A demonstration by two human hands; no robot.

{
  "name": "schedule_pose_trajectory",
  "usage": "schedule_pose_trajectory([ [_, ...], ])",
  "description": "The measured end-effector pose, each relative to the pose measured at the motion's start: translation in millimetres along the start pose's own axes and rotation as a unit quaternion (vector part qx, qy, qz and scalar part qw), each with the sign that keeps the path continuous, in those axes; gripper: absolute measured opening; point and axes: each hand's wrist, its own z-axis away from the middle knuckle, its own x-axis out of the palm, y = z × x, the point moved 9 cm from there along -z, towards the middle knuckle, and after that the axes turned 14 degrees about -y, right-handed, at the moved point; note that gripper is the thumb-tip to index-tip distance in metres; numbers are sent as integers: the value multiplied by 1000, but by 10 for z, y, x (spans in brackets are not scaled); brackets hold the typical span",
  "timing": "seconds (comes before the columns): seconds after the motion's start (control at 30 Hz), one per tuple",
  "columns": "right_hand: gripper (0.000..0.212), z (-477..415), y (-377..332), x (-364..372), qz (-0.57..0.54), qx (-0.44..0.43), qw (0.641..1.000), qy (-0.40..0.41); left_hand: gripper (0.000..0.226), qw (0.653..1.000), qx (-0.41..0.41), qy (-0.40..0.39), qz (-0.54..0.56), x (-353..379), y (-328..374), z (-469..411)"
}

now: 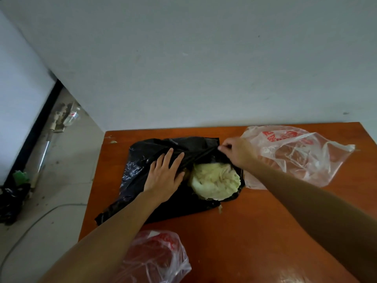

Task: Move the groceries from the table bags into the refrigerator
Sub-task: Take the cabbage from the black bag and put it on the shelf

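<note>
A pale cabbage lies at the centre of the frame, half out of the mouth of a black bag on the table. It looks dense and fairly heavy, with loose outer leaves that would tear, so it is probably best cupped from beneath. The right hand pinches the bag's rim above it, holding back the thin, slippery film. The left hand presses flat on the bag, fingers straight and spread. A clear bag crowds the right, a second clear bag the lower middle; bare wood lies lower right
</note>
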Motion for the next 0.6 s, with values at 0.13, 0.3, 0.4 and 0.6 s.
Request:
schedule_pose_trajectory([
  [0.13,22,-371,-2,-41,25,4,999,39,60,1000,8,24,-12,-132,73,50],
  [0.3,11,-415,257,217,-62,73,995,20,36,985,99,116,-74,-258,463,101],
  [0.4,20,-106,51,-147,-57,-23,990,127,39,984,116,46,-131,-67,698,33],
  [0.6,27,634,-208,332,74,-198,976,59,54,981,110,19,-159,163,879,147],
])
